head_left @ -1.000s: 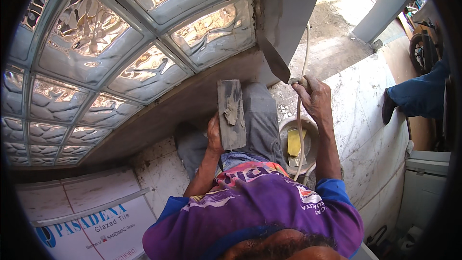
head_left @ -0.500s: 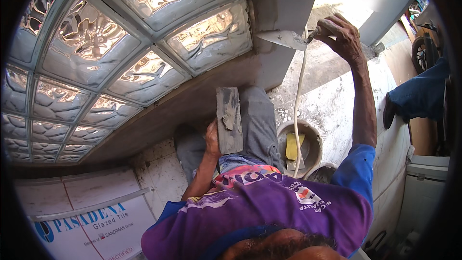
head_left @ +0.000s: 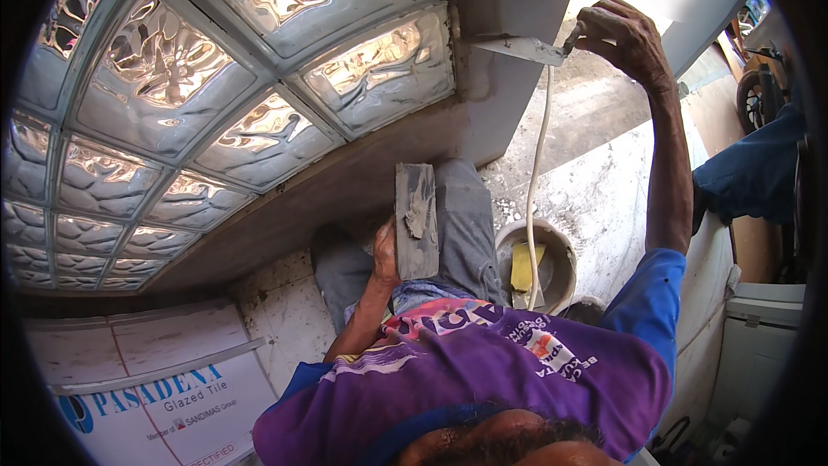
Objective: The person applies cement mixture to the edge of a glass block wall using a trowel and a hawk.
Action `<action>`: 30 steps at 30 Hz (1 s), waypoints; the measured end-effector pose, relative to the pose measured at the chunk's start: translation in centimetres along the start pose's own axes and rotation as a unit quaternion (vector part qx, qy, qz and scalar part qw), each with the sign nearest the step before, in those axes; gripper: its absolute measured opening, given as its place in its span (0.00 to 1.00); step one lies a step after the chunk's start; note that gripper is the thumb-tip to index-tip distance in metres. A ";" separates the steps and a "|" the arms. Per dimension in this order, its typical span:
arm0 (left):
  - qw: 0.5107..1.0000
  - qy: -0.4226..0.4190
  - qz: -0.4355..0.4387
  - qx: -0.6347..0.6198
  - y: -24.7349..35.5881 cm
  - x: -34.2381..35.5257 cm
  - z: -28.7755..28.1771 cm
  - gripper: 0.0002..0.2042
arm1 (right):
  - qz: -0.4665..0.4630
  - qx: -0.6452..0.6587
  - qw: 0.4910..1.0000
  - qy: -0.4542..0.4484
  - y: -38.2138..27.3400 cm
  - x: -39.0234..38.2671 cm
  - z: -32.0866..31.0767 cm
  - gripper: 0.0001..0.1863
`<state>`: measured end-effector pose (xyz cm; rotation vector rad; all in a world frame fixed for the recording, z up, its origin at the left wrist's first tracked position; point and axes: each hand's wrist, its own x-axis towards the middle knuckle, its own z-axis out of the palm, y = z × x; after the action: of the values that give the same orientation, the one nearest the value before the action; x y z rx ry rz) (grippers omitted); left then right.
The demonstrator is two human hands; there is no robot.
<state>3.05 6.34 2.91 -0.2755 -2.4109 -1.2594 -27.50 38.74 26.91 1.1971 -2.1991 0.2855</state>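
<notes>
My right hand (head_left: 628, 40), raised at the upper right, is closed around the handle of a pointed trowel (head_left: 528, 50). The blade extends leftward, its tip at the grey plastered wall (head_left: 488, 78) beside the glass blocks (head_left: 373, 73). In front of my lap, my left hand (head_left: 385, 252) grips the left side of a narrow rectangular mortar board (head_left: 417, 246). A small lump of grey mortar (head_left: 417, 214) sits on its top face. How the left fingers hold it underneath is hidden.
Beside my knee stands a round bucket (head_left: 573, 261) holding a yellow sponge (head_left: 522, 269). A pale cable (head_left: 537, 164) hangs across the bucket. A printed carton (head_left: 190, 397) lies lower left. At right are another person's trouser leg (head_left: 749, 174) and a grey bin (head_left: 759, 336).
My right hand and trowel have shifted slightly right and up, the blade turning flatter along the wall. The mortar board in my left hand has moved a little right and down.
</notes>
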 end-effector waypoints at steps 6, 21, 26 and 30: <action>1.000 0.009 0.014 0.003 1.5 0.7 -0.2 0.22 | -0.028 -0.003 1.000 -0.005 0.5 0.9 -0.5 0.11; 0.943 0.029 -0.159 -0.290 -1.6 0.3 1.3 0.27 | 0.033 0.111 0.993 0.026 -0.8 0.2 -3.6 0.16; 0.824 -0.018 -0.127 -0.551 6.3 7.7 0.4 0.24 | 0.086 0.536 0.815 -0.203 -6.8 -4.6 2.1 0.27; 0.549 -0.076 -0.176 -0.814 7.4 9.6 0.7 0.29 | 0.179 0.728 0.599 -0.283 -12.3 -6.0 4.0 0.19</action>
<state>-3.14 11.01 12.26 -0.3429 -0.4733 -3.3185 -16.68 34.08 18.85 1.6249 -2.5378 2.5788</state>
